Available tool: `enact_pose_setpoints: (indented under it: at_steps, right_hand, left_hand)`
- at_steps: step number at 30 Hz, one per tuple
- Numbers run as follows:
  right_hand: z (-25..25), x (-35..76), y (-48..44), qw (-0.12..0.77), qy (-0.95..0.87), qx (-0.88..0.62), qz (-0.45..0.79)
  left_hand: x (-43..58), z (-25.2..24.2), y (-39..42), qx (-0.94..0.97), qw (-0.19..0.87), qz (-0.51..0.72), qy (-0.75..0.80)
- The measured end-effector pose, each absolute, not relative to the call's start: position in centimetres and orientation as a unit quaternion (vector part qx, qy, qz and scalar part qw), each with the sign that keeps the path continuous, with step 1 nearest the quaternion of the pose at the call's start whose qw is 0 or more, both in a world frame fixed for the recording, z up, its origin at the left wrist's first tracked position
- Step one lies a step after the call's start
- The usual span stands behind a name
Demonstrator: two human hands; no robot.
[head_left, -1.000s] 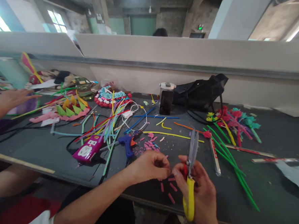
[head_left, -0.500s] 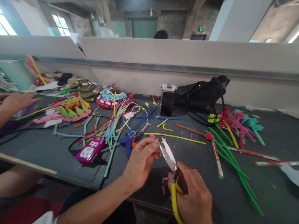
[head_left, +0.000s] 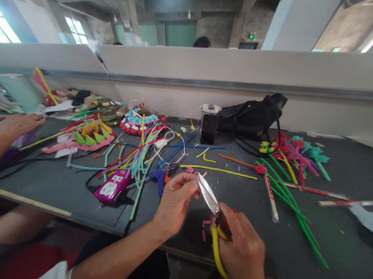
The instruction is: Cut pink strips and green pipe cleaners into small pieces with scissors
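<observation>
My right hand point(head_left: 241, 242) grips a pair of scissors point(head_left: 207, 194) by the yellow handles, blades almost together and pointing up and away to the left. At their tips my left hand point(head_left: 176, 206) is closed in a pinch; whatever it pinches is too small and covered to make out. Pink scraps point(head_left: 204, 235) lie on the dark table below the scissors, and more pink bits point(head_left: 189, 170) lie beyond my fingers. Just left of my left hand rests a blue glue gun point(head_left: 159, 179).
Bundled pipe cleaners point(head_left: 138, 153) and a magenta box point(head_left: 112, 187) sit to the left. Behind stand a phone point(head_left: 209, 129) and black bag point(head_left: 254, 118). Fuzzy flowers point(head_left: 299, 152) and green stems point(head_left: 299, 209) lie right. Another person's hand point(head_left: 19, 127) is at far left.
The scissor blades have come closer together near my left fingertips. My left hand has barely moved. At far left, the other person's hand has shifted slightly.
</observation>
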State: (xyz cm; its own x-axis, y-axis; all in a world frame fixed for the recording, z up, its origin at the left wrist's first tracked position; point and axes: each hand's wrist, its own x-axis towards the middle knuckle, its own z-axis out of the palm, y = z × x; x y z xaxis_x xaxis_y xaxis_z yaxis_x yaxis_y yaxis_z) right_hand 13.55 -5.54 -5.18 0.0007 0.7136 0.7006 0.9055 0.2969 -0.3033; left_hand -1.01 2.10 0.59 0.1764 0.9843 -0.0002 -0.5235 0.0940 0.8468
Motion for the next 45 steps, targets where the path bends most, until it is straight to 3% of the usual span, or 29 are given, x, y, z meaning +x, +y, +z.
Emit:
enact_pose_setpoints:
  at_steps: [20,25,31,38,42,45]
  right_hand:
    - [-5.8,13.8,-5.6,0.419,-0.679,-0.595,-0.096]
    - [-4.9,13.7,-5.5,0.491,-0.620,-0.610,-0.058]
    - [-3.2,13.6,-5.8,0.547,-0.575,-0.603,0.085]
    - [-3.0,13.7,-5.9,0.581,-0.528,-0.591,0.185]
    - [-3.2,13.7,-5.9,0.585,-0.520,-0.593,0.189]
    - [-3.1,13.8,-5.8,0.582,-0.524,-0.593,0.185]
  left_hand:
    - [-1.5,1.1,2.1,0.439,0.622,0.538,0.362]
    - [-1.5,0.8,2.0,0.616,0.446,0.493,0.422]
    - [-1.0,-0.4,1.1,0.856,0.169,0.389,0.295]
    - [-0.9,-0.8,0.4,0.904,0.024,0.356,0.234]
    - [-0.9,-0.9,0.3,0.892,0.082,0.361,0.258]
    - [-0.9,-0.5,0.5,0.846,0.273,0.323,0.324]
